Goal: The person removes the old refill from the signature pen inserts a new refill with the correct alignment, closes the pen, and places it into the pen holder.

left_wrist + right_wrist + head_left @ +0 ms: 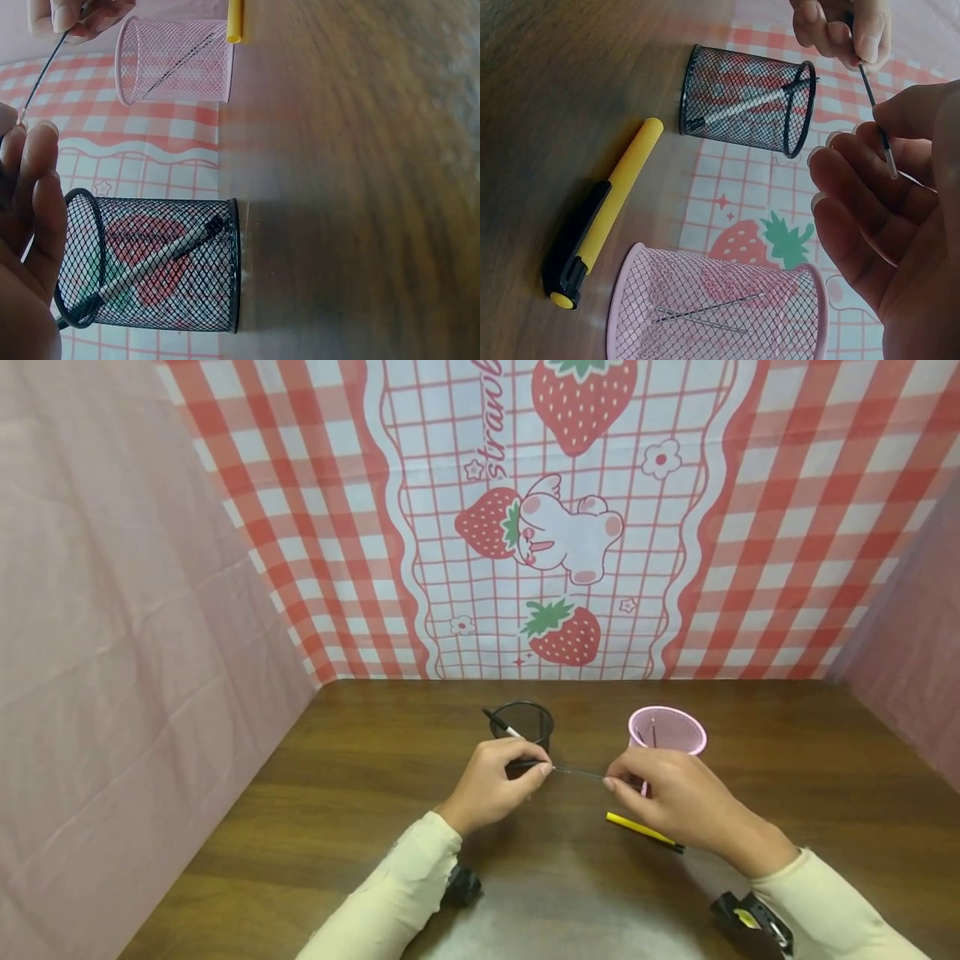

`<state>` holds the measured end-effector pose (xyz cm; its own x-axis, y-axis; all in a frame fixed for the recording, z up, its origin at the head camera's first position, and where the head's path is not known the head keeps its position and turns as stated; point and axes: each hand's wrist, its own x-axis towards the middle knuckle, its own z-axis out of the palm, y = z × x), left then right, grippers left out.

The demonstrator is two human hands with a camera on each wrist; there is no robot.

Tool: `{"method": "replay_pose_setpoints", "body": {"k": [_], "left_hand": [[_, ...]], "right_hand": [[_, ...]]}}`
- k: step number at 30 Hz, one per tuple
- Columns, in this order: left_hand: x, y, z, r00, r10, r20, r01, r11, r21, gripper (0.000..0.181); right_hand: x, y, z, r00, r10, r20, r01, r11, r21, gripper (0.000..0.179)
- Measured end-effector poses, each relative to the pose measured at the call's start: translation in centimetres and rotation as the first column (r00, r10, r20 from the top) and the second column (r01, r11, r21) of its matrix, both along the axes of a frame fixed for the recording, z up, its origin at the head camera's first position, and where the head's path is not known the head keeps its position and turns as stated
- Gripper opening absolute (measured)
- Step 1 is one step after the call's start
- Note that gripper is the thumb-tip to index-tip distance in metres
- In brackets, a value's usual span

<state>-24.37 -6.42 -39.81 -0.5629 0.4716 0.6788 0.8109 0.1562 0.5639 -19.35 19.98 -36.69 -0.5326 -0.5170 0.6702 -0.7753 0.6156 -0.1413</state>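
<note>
A thin dark pen refill (866, 81) with a clear end spans the gap between the two hands. My right hand (678, 789) pinches it between thumb and fingertips, its clear end sticking out past them in the right wrist view. My left hand (495, 781) grips a black pen barrel (519, 766), mostly hidden by the fingers, with the refill's other end at its tip. Behind the left hand stands a black mesh cup (150, 319) holding a black-and-white pen (142, 268). A pink mesh cup (716, 262) near the right hand contains thin dark rods (705, 309).
A yellow marker (622, 191) with a black clipped end lies on the wooden table (300, 827), below the right hand. A strawberry-patterned cloth (585, 635) hangs behind the table, and pink cloth (127, 652) hangs at the sides.
</note>
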Motion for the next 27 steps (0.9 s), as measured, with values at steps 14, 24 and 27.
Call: {"method": "replay_pose_setpoints", "body": {"k": [14, 24, 27], "left_hand": [[-0.1, 0.0, 0.0, 1.000, -0.010, -0.003, 0.010, 1.000, 0.024, 0.005], [0.2, 0.0, 0.1, 1.000, -0.009, 0.019, 0.009, 1.000, 0.013, 0.009], [0.1, 0.1, 0.1, 1.000, -0.017, 0.014, 0.017, 1.000, 0.012, 0.008]], "right_hand": [[-0.2, -0.2, -0.8, 0.999, -0.025, 0.036, 0.023, 0.998, 0.050, 0.018], [-0.1, -0.7, -1.5, 0.995, -0.018, 0.093, 0.010, 0.996, 0.092, 0.021], [-0.1, -0.8, -1.6, 0.996, -0.014, 0.092, 0.004, 0.995, 0.104, 0.021]]}}
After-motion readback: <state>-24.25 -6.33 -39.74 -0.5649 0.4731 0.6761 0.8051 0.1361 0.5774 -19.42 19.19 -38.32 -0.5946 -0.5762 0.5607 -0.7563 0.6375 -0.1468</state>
